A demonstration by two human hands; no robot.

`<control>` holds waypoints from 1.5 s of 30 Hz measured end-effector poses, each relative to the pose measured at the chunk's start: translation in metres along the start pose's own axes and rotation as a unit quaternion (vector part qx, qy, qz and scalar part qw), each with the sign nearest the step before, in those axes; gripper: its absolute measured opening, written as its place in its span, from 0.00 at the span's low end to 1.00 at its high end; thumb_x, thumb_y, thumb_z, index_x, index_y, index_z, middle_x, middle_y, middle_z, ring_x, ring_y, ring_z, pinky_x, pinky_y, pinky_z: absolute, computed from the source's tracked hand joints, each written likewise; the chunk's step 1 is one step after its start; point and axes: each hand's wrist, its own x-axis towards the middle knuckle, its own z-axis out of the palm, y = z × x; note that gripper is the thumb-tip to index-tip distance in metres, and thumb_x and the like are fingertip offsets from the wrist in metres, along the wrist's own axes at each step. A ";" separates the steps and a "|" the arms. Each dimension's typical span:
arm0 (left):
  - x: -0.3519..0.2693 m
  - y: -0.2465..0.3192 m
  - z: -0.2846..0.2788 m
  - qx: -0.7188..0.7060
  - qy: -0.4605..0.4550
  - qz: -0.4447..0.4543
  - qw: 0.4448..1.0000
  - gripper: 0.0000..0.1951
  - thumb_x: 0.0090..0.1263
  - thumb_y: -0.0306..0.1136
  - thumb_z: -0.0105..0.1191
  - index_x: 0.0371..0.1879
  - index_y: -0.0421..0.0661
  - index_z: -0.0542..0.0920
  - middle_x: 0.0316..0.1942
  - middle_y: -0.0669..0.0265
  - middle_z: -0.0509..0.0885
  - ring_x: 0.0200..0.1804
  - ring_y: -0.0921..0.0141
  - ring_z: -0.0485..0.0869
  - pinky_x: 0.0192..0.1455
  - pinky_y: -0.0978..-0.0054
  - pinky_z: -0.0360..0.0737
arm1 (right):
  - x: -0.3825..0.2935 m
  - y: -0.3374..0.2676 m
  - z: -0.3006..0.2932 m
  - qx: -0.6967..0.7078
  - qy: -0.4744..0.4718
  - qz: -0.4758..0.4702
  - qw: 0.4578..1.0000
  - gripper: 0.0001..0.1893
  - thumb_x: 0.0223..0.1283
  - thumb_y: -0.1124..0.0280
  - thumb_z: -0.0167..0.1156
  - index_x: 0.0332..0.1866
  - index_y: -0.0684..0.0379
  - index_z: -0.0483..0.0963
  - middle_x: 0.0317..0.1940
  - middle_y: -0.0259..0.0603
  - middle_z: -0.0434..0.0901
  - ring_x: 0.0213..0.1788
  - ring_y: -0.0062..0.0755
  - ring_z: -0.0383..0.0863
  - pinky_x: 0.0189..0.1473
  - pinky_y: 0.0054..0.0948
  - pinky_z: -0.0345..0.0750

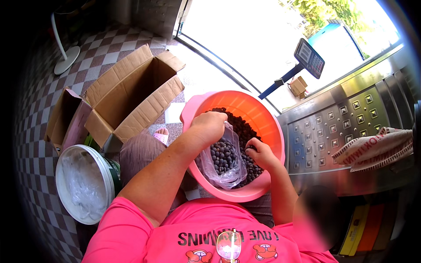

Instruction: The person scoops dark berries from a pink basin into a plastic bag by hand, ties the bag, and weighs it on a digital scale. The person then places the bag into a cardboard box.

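Note:
In front of me a pink plastic basin (243, 196) with an orange-lit inner wall holds many small, dark round fruits (235, 118). A clear plastic bag (237, 174) lies on them, its mouth spread and more dark fruits (222, 157) inside. My left hand (210, 126) grips the upper edge of this bag. Just to the bag's right, my right hand (262, 154) is over the loose fruits, with a dark fruit (251, 147) pinched between thumb and fingers. The fruits' exact kind cannot be told.
At left stand an open cardboard box (131, 95), a smaller carton (77, 121) and a white bucket (84, 184) containing clear plastic. Beyond the basin rises a scale's display (309, 58) on a post. A studded metal door panel (324, 131) with a cloth (375, 149) is at right.

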 end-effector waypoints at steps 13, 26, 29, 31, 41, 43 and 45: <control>0.001 -0.003 0.000 0.007 -0.005 -0.004 1.000 0.11 0.67 0.31 0.45 0.41 0.46 0.81 0.42 0.53 0.84 0.47 0.56 0.83 0.50 0.59 0.78 | 0.000 -0.067 0.022 0.149 0.012 -0.096 0.984 0.12 0.59 0.74 0.61 0.49 0.60 0.75 0.33 0.38 0.75 0.29 0.21 0.78 0.28 0.23 0.77; -0.001 -0.001 -0.001 0.003 0.002 -0.004 1.000 0.11 0.67 0.31 0.45 0.41 0.46 0.81 0.41 0.53 0.84 0.46 0.55 0.83 0.50 0.59 0.78 | 0.021 -0.020 0.008 0.120 0.063 -0.055 0.989 0.08 0.63 0.77 0.56 0.46 0.60 0.76 0.31 0.31 0.80 0.32 0.18 0.79 0.32 0.21 0.78; 0.000 0.000 -0.001 0.004 0.000 -0.003 1.000 0.11 0.67 0.31 0.45 0.40 0.46 0.81 0.41 0.54 0.84 0.46 0.55 0.83 0.49 0.59 0.78 | 0.034 0.018 0.014 0.033 0.067 -0.048 0.996 0.10 0.57 0.76 0.59 0.45 0.61 0.77 0.31 0.41 0.82 0.36 0.30 0.82 0.42 0.27 0.78; 0.000 -0.002 0.000 0.004 -0.003 -0.007 1.000 0.10 0.67 0.30 0.45 0.40 0.46 0.81 0.40 0.54 0.84 0.46 0.55 0.83 0.49 0.59 0.78 | 0.036 0.027 0.019 0.031 0.007 -0.059 0.998 0.13 0.55 0.76 0.58 0.47 0.60 0.77 0.39 0.46 0.82 0.44 0.39 0.82 0.49 0.31 0.77; 0.000 -0.003 0.004 -0.011 0.019 -0.009 1.000 0.10 0.67 0.35 0.50 0.40 0.47 0.82 0.38 0.54 0.84 0.44 0.54 0.83 0.48 0.57 0.77 | 0.027 0.015 0.027 -0.187 -0.121 -0.092 0.971 0.21 0.51 0.72 0.58 0.53 0.57 0.73 0.48 0.53 0.75 0.54 0.55 0.75 0.57 0.41 0.73; 0.001 -0.004 0.004 -0.010 0.017 -0.010 1.000 0.10 0.67 0.35 0.49 0.40 0.48 0.82 0.38 0.54 0.84 0.44 0.54 0.83 0.48 0.58 0.77 | 0.022 0.006 0.027 -0.201 -0.137 -0.055 0.968 0.22 0.52 0.70 0.60 0.55 0.55 0.72 0.50 0.54 0.74 0.55 0.55 0.74 0.57 0.41 0.72; 0.001 -0.004 0.005 -0.004 0.020 -0.003 1.000 0.10 0.67 0.36 0.50 0.41 0.48 0.82 0.38 0.54 0.84 0.44 0.54 0.83 0.48 0.58 0.77 | 0.025 0.015 0.028 -0.198 -0.147 -0.066 0.967 0.23 0.52 0.69 0.61 0.57 0.55 0.71 0.51 0.55 0.75 0.55 0.55 0.75 0.57 0.41 0.73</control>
